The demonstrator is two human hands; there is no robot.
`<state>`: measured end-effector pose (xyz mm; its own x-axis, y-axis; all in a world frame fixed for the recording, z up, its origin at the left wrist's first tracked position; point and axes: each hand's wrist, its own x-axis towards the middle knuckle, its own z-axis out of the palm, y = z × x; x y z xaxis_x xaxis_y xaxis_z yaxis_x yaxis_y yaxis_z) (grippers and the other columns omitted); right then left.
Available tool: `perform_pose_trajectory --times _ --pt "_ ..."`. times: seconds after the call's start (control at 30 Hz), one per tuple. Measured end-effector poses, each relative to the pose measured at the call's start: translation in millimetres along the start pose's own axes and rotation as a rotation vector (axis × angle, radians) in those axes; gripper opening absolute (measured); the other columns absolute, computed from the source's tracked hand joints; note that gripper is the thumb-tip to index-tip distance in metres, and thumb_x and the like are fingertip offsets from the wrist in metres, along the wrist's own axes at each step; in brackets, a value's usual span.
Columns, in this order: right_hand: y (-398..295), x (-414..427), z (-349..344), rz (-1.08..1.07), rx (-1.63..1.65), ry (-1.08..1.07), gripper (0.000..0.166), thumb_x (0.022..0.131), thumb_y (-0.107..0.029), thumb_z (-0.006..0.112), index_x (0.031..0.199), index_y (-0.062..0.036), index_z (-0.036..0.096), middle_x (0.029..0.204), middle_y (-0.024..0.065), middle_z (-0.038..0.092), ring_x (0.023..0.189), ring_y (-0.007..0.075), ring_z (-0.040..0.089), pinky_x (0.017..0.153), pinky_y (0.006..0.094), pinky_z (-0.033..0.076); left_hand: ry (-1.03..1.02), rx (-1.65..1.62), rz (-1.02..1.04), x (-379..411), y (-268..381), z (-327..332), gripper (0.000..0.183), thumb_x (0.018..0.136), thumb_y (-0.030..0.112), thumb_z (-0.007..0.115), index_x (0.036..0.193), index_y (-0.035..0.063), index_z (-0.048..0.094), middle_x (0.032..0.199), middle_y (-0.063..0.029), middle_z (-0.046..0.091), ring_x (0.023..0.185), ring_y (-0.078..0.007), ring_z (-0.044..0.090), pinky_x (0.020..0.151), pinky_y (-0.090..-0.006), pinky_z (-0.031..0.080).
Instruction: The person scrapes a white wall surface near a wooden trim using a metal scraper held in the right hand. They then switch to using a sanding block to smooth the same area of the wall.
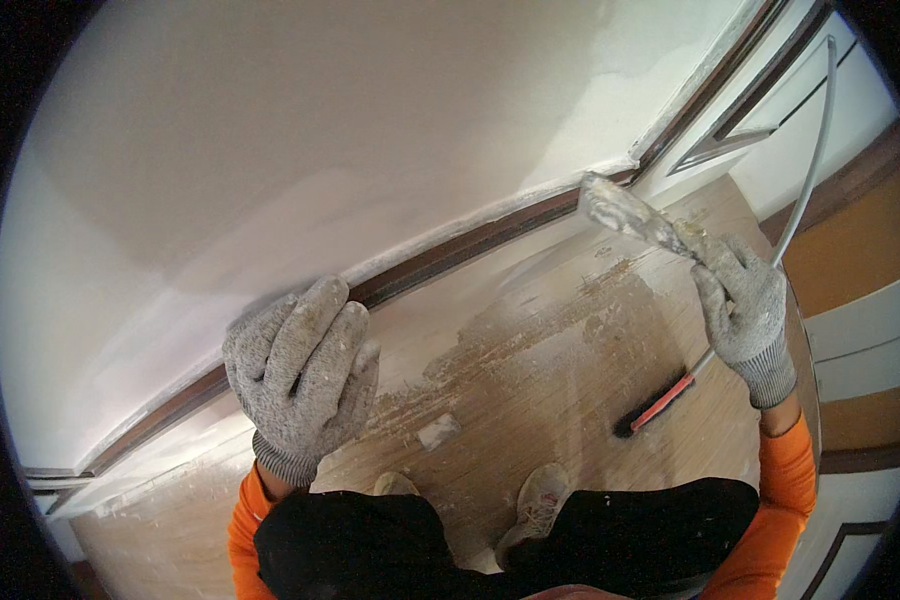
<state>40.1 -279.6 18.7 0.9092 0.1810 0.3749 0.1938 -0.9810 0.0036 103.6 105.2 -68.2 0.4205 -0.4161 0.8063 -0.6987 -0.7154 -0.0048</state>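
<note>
Both hands wear grey knitted work gloves with ribbed cuffs. My left hand (300, 367) rests with bent fingers against the dark wood trim (465, 244) at the foot of the pale wall (330, 135); whether something lies under its fingers cannot be seen. In my right hand (742, 300) is a putty knife (630, 214), its blade coated with whitish compound. The blade's end lies over the trim near the wall's corner; whether it touches is unclear. Whitish filler runs along the trim's upper edge.
A broom with a red-and-black head (661, 405) and a pale handle (810, 165) stands beside my right hand. A small whitish block (439, 432) lies on the dusty, scuffed wood floor (510, 390). White panelling with dark trim (765, 82) is at the upper right. My shoes (544, 499) are below.
</note>
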Motion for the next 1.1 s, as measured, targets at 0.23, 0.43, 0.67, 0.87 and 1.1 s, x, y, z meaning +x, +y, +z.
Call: perform_pose_trajectory --times 0.23,0.43,0.67,0.87,1.1 --pt "10.8 -5.8 -0.4 -0.083 -0.034 0.016 0.036 0.094 -0.013 0.061 0.13 -0.012 0.066 0.098 0.0204 0.07 0.077 0.0362 0.069 0.066 0.0423 0.055 -0.011 -0.032 -0.017 0.0 0.1 -0.2 0.024 0.08 0.01 0.074 0.104 0.0082 0.073 0.115 -0.0117 0.071 0.107 -0.0316 0.064 0.098 -0.0457 0.047" --pt "21.0 -8.0 9.8 0.003 -0.059 0.095 0.04 0.095 -0.015 0.062 0.135 -0.0155 0.063 0.091 0.0149 0.066 0.071 0.0334 0.067 0.063 0.0414 0.054 -0.001 -0.047 -0.02 0.5 1.2 -0.7 0.023 0.082 0.012 0.073 0.105 0.0077 0.072 0.115 -0.0125 0.071 0.107 -0.0315 0.064 0.098 -0.0457 0.047" --pt "-20.4 -9.6 -2.2 0.139 -0.426 0.013 0.047 0.095 -0.018 0.062 0.141 -0.0236 0.057 0.087 0.0117 0.063 0.068 0.0306 0.066 0.061 0.0412 0.055 -0.001 -0.012 -0.021 -0.5 -0.7 -0.9 0.026 0.078 0.013 0.074 0.103 0.0078 0.074 0.115 -0.0108 0.071 0.108 -0.03 0.064 0.096 -0.0457 0.047" --pt "-26.2 -12.1 -9.1 0.064 -0.536 0.067 0.055 0.09 -0.017 0.064 0.144 -0.0257 0.055 0.088 0.0119 0.063 0.063 0.03 0.065 0.058 0.0435 0.054 0.012 -0.062 -0.037 0.9 2.5 1.6 0.028 0.075 0.015 0.076 0.102 0.008 0.075 0.116 -0.0103 0.071 0.107 -0.0295 0.065 0.096 -0.0457 0.047" --pt "-46.2 -24.3 -25.1 0.032 -0.141 -0.08 0.032 0.093 -0.014 0.063 0.123 -0.0054 0.069 0.089 0.0176 0.067 0.07 0.0299 0.065 0.063 0.0392 0.052 0.024 -0.07 -0.015 -3.1 -1.6 -1.6 0.028 0.076 0.016 0.077 0.103 0.0076 0.075 0.116 -0.0113 0.071 0.107 -0.0299 0.065 0.096 -0.0455 0.047"
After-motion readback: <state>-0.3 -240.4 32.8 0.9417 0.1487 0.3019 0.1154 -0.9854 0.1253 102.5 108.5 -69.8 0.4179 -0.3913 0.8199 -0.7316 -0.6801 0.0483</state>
